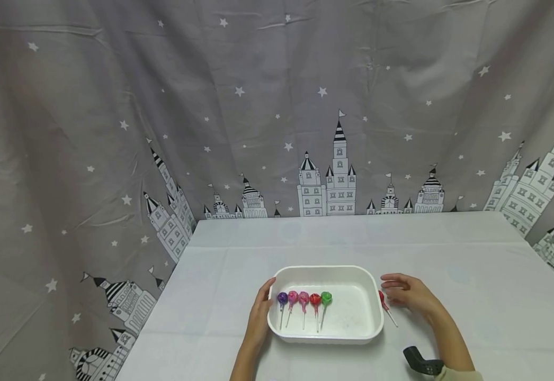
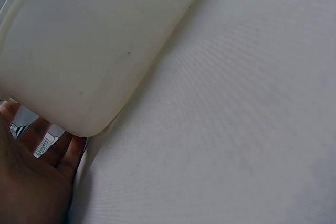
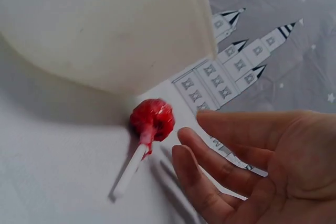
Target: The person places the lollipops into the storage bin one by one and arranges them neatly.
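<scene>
My left hand (image 1: 258,316) rests against the left end of a white plastic tray (image 1: 353,337), its extended fingers (image 2: 32,132) touching the outer wall. Inside the tray, toward its left half, several lollipops lie in a row: a purple one (image 1: 283,298), two pink ones (image 1: 303,298), a red one (image 1: 315,299) and a green one (image 1: 326,298). Another red lollipop (image 3: 152,120) lies on the table just outside the tray's right end, stick toward me. Right beside it is my right hand (image 1: 412,295), empty, with loosely bent fingers apart from the candy.
A white cloth-covered table (image 1: 239,251) spreads under the tray. Behind it and along the left hangs a grey curtain (image 1: 258,63) printed with castles and stars. A black curved device (image 1: 422,363) sits at my right wrist.
</scene>
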Demonstrator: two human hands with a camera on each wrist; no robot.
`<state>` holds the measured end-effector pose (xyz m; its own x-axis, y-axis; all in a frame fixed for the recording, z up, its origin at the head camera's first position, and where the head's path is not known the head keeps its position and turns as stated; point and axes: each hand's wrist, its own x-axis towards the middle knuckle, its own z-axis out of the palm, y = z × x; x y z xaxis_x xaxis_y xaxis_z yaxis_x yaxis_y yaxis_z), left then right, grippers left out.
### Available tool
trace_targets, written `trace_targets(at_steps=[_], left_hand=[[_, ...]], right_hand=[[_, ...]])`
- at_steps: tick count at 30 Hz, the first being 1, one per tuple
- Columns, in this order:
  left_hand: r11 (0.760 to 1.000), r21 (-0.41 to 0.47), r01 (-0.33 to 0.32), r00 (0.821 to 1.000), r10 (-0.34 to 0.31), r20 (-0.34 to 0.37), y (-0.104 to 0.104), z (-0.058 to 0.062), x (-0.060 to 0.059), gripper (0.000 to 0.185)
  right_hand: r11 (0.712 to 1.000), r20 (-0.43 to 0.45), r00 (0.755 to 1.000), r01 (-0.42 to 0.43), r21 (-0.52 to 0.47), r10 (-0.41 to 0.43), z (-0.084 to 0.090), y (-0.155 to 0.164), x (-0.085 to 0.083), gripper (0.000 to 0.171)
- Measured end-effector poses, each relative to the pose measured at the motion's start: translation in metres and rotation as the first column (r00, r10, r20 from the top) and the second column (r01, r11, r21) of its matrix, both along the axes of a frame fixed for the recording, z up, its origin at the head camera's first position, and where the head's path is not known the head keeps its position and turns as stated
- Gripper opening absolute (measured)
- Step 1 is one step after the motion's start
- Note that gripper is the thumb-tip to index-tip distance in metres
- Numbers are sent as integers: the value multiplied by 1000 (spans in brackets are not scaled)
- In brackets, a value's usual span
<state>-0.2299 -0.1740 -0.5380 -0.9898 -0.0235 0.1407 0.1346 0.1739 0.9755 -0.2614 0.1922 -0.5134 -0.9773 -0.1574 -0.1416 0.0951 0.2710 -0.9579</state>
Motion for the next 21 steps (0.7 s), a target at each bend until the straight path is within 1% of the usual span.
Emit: trace_targets(at_steps=[1, 6, 8, 15, 17, 21], left_hand=[[1000, 1, -3, 1000, 3, -1, -1, -5, -2, 51], [1000, 5, 1, 1000, -1, 0, -1, -5, -2, 51], [1000, 9, 2, 1000, -2, 0, -1, -4, -2, 51], [1000, 9, 5, 1000, -5, 0, -1, -4, -2, 51], [1000, 6, 0, 1000, 0, 8, -1, -4, -2, 51], [1000, 5, 1, 1000, -1, 23, -1, -4, -3, 51]], right_hand=[[1000, 2, 1000, -17, 7, 17, -1, 1, 0, 46], [991, -13, 991, -134, -28, 134, -4, 5, 0, 55], [987, -16, 988, -157, -23, 157, -5, 5, 0, 58], [978, -44, 981, -185, 101, 190, -3, 2, 1, 60], [973, -60, 978, -193, 126, 201, -2, 1, 2, 60], [970, -87, 974, -196, 145, 210, -1, -1, 4, 59]])
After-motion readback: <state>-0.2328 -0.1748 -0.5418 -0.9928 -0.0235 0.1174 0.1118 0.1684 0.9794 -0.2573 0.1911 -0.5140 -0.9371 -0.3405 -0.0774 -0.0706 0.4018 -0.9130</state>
